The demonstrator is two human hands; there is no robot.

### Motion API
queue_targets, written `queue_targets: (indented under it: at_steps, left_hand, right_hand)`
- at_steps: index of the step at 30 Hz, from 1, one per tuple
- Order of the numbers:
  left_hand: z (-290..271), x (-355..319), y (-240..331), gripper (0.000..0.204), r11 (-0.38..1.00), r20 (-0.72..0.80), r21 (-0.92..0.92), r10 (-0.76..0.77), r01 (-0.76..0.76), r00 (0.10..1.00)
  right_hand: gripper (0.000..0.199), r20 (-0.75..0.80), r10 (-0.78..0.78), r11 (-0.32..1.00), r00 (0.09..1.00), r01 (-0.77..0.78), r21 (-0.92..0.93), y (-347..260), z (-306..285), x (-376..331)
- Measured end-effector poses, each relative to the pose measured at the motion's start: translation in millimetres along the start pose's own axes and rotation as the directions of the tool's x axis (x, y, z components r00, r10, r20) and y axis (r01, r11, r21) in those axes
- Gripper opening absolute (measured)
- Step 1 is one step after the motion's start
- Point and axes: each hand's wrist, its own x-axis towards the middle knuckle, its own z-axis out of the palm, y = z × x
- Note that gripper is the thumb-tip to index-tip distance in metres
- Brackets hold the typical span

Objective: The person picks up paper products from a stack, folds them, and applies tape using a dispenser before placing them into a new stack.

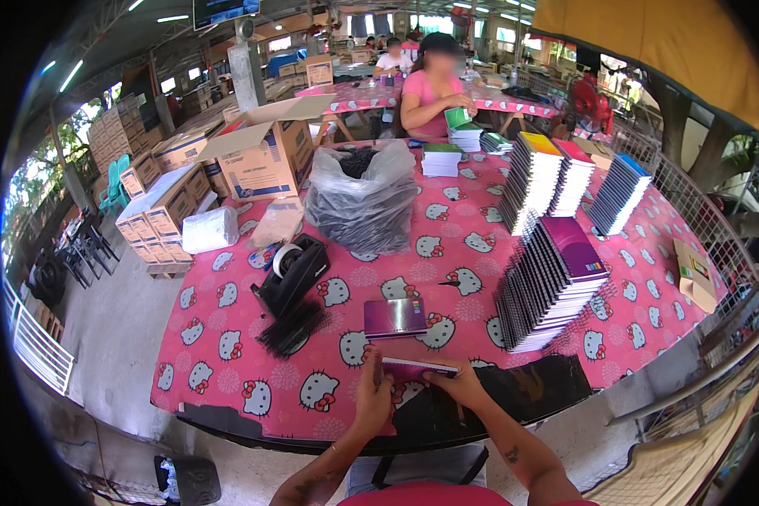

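Note:
Near the front edge of the table, my left hand (pixel 374 396) and my right hand (pixel 459 384) grip a thin purple notebook (pixel 415 368) from its two ends. It is tilted, so mostly its pale page edge and a strip of cover show. Just beyond it a purple notebook (pixel 395 319) lies flat, its cover catching a glare. To the left is a bundle of black binding coils (pixel 292 329), beside a black tape dispenser (pixel 293 277). A tall stack of purple spiral notebooks (pixel 548 282) rises to the right of my right hand.
Behind stand stacks of yellow (pixel 533 181), red (pixel 572 175) and blue (pixel 620 194) notebooks. A plastic bag of black coils (pixel 363 198) and an open carton (pixel 266 156) are at the far left. Across the table a person (pixel 434 93) handles green notebooks (pixel 464 126).

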Motion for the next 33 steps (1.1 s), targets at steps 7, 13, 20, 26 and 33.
queue_targets:
  at_steps: [7, 13, 20, 26, 33]
  left_hand:
    - [-51.1, 17.2, 41.5, 0.030, 0.967, -0.272, 0.119, 0.248, -0.223, 0.930]
    - [-69.3, 12.8, 39.2, 0.024, 0.799, 0.129, 0.461, 0.369, -0.385, 0.920]
    - [-57.5, 8.4, 49.4, 0.021, 0.605, 0.212, 0.559, 0.557, -0.567, 0.803]
    - [-51.2, 10.0, 38.7, 0.018, 0.584, 0.154, 0.584, 0.602, -0.564, 0.784]
    - [-50.6, 11.7, 42.0, 0.018, 0.455, 0.198, 0.671, 0.652, -0.586, 0.732]
  right_hand:
    - [0.029, -0.025, -0.042, 0.999, 0.999, 0.042, -0.018, 5.0, -2.2, -2.5]
    - [0.029, -0.023, -0.029, 1.000, 0.999, 0.029, 0.009, 2.1, -0.2, -2.2]
    - [0.029, -0.040, 0.001, 1.000, 0.999, 0.000, 0.011, 2.8, 0.1, -2.9]
    - [0.029, -0.028, 0.002, 1.000, 1.000, -0.002, 0.004, 7.3, -2.1, -2.2]
    - [0.029, -0.050, -0.001, 0.998, 0.999, -0.002, -0.057, 0.7, -2.3, -4.0]
